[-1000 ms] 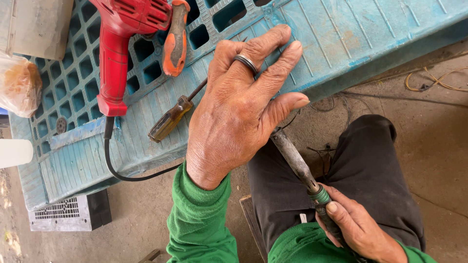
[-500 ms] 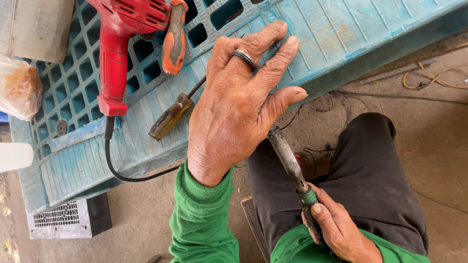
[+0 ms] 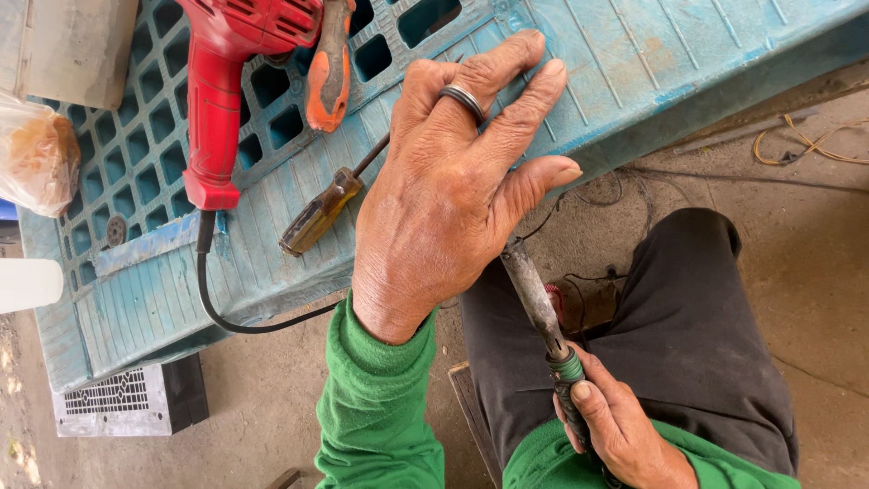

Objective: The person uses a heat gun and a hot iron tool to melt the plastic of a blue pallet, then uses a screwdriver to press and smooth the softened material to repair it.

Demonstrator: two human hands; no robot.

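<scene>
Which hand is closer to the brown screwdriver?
Left. The left hand lies right beside the screwdriver on the pallet; the right hand is lower, holding a soldering iron.

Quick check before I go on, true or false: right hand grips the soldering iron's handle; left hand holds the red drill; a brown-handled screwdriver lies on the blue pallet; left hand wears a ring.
The right hand grips the soldering iron by its handle: true.
The left hand holds the red drill: false, the drill lies apart on the blue pallet.
A brown-handled screwdriver lies on the pallet: true.
The left hand wears a ring: true.
The sleeves are blue: false, green.
</scene>
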